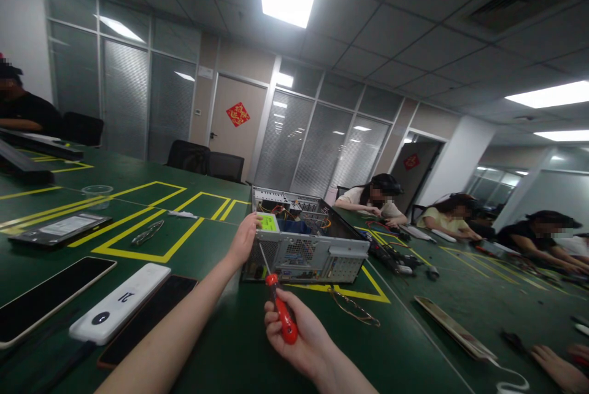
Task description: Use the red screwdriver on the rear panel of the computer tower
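A desktop computer case (pixel 343 248) lies on its side with its top open, showing coloured wires and a power supply (pixel 267 223) with a yellow-green label. My left hand (pixel 243 239) grips the case's near left corner beside that label; some fingertips are hidden. In front of the case, my right hand (pixel 299 326) is closed round the red handle of a screwdriver (pixel 281 311). Its thin shaft points up and away towards the case's rear panel. Whether the tip touches the panel I cannot tell.
To the left lie a hard drive (pixel 59 229), a phone (pixel 55 296), a white power bank (pixel 120 303) and a dark phone (pixel 147 320). A clear plastic cup (pixel 97 194) stands farther back. Wires (pixel 354 308) lie right of my hands. Co-workers sit along the right side.
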Motion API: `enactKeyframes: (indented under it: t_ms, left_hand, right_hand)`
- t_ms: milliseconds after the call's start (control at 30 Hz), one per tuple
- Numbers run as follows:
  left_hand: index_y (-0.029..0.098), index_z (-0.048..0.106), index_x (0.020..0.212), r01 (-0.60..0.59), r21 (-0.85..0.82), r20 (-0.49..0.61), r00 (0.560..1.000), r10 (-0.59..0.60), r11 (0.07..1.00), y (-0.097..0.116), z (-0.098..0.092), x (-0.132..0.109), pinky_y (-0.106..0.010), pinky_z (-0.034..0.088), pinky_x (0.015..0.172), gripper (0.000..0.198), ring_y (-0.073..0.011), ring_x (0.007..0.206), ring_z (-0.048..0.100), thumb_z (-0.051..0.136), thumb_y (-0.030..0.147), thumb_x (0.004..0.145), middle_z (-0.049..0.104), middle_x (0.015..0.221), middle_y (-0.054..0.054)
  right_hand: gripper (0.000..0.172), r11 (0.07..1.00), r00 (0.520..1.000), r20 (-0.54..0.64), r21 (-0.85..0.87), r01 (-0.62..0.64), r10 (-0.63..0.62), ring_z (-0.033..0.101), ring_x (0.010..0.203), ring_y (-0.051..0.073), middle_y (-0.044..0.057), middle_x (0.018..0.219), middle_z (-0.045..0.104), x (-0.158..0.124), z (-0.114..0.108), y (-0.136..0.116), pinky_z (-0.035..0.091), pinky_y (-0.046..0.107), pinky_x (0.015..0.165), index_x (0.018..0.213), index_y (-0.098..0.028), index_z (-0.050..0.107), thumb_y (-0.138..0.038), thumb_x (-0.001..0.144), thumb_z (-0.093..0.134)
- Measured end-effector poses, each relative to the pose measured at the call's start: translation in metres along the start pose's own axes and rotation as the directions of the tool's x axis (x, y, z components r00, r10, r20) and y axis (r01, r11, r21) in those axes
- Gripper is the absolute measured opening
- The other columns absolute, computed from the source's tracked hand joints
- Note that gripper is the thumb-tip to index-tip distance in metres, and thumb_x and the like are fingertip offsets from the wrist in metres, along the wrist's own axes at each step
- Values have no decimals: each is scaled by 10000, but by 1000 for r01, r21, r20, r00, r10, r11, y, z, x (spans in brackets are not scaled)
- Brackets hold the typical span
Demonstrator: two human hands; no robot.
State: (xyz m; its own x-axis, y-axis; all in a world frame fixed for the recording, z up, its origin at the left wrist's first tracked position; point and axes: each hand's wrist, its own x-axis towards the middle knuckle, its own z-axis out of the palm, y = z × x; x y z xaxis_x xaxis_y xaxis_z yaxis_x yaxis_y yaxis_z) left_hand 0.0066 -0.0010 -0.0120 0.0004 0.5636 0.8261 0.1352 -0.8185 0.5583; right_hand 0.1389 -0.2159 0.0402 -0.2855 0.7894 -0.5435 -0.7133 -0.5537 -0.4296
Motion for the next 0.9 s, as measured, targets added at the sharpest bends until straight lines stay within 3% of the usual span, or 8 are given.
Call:
enactKeyframes:
  t_ms: [167,500,633,800,900]
  left_hand:
    - [206,648,917,-13,4,9,1000,13,1000,-1,0,-1,-500,410,1166,503,-269,1285,569,285,537,1022,694,1164,-121]
    - [209,648,903,-6,0,4,1000,6,1000,-1,0,0,-509,417,1160,514,-276,1292,568,282,551,1021,692,1157,-126]
    - [212,642,906,-1,-3,5,1000,1,1000,1,0,0,-501,408,1163,532,-270,1293,559,269,575,1016,687,1159,-121]
    - [215,638,901,6,4,12,1000,-6,1000,2,0,0,-496,398,1166,528,-264,1288,561,258,562,1020,684,1155,-116]
    - [214,636,913,5,1,14,1000,-5,1000,2,0,0,-494,400,1165,521,-264,1301,552,259,559,1020,680,1171,-118]
  right_hand:
    - [386,997,998,45,-51,57,-54,539,552,92,19,657,574,-2,3,-1,397,169,503,861,-104,608,-384,1040,412]
    - [363,999,994,102,26,43,-45,429,477,69,-37,577,476,5,-6,-7,292,161,494,920,-104,612,-377,1037,403]
    - [433,997,988,143,-38,64,-58,402,462,61,-55,554,453,6,-9,-12,273,151,486,998,-83,629,-444,1041,394]
    - [387,963,985,164,-251,97,-57,378,444,64,-54,525,467,15,-42,-7,247,171,474,875,-140,633,-466,1009,474]
    - [438,957,997,45,-283,69,-59,350,409,69,-56,480,441,22,-72,0,201,177,446,781,-164,606,-446,1031,384]
